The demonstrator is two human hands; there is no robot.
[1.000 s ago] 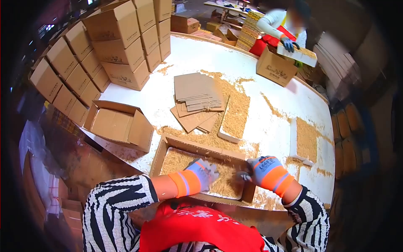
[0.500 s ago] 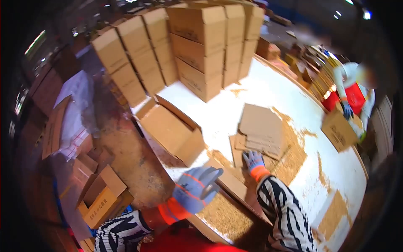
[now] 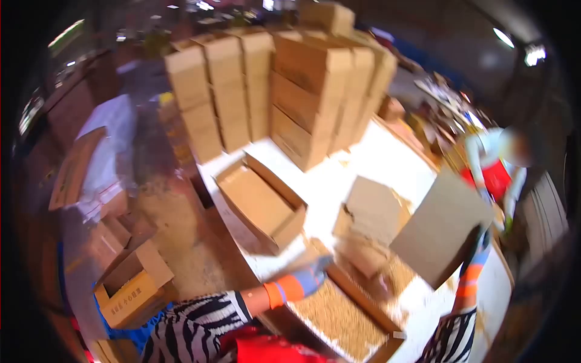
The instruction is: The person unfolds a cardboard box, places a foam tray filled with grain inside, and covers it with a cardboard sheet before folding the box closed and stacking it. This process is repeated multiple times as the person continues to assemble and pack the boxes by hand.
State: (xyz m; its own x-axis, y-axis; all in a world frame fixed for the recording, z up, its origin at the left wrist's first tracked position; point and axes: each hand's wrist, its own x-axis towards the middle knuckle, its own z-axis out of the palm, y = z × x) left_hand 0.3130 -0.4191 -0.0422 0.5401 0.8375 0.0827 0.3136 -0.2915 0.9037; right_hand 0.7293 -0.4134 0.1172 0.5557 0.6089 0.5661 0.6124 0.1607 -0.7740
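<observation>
My right hand [image 3: 480, 249], in a blue-grey glove with an orange cuff, grips the right edge of a large cardboard sheet [image 3: 443, 225] and holds it tilted above the white table. In a matching glove, my left hand [image 3: 307, 279] is at the upper left end of an open cardboard box [image 3: 394, 343]; blur hides whether its fingers are closed on the edge. Loose tan pieces [image 3: 339, 311], too small to name, fill that box. Smaller flat cardboard pieces [image 3: 372, 209] lie beyond it, among more of the loose tan material [image 3: 399, 275].
Another open carton [image 3: 260, 196] sits on the white table [image 3: 327, 202] to the left. Tall stacks of cartons [image 3: 302, 103] stand at the back. A person in a red apron [image 3: 497, 181] is across the table. An opened carton [image 3: 136, 299] is at lower left.
My right hand has moved right from the flat cardboard pieces and now holds up the large sheet. My left hand has moved slightly right, to the box's end. The whole view has shifted.
</observation>
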